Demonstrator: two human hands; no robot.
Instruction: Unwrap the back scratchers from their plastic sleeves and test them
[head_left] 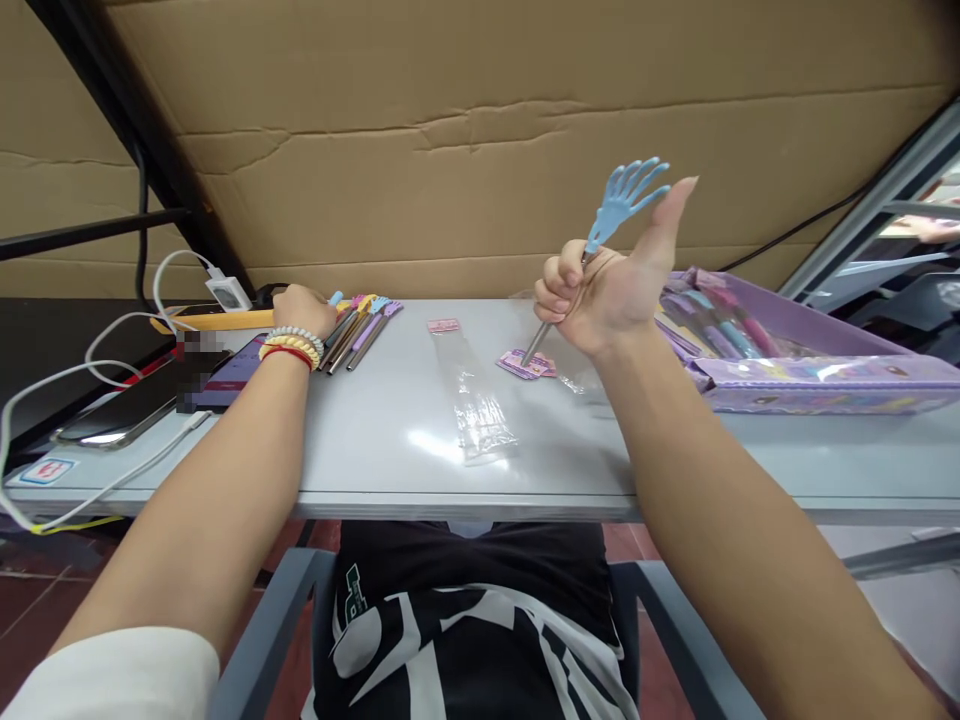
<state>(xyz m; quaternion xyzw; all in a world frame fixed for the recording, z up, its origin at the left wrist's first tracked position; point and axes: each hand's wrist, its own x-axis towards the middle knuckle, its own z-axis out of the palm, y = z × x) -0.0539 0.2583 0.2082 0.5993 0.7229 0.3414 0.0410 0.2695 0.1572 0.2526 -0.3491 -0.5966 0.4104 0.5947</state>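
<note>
My right hand [604,285] is raised above the table, its fingers curled around the metal rod of a back scratcher [619,208] with a light blue hand-shaped head pointing up. The thumb sticks out. On the left, my left hand [306,312] is at the back of the table, beside a row of back scratchers [365,330] with yellow, blue, pink and purple heads; its fingers are mostly hidden behind the hand. A clear plastic sleeve [472,395] with a pink header lies between the hands. Small purple-pink cards [525,364] lie below the held rod.
A purple box [810,385] with packaged items in it stands at the right. Phones [135,405], white cables [142,462] and a charger [229,293] lie at the left. A cardboard wall [450,200] closes off the back. Another clear bag [581,375] lies by the cards.
</note>
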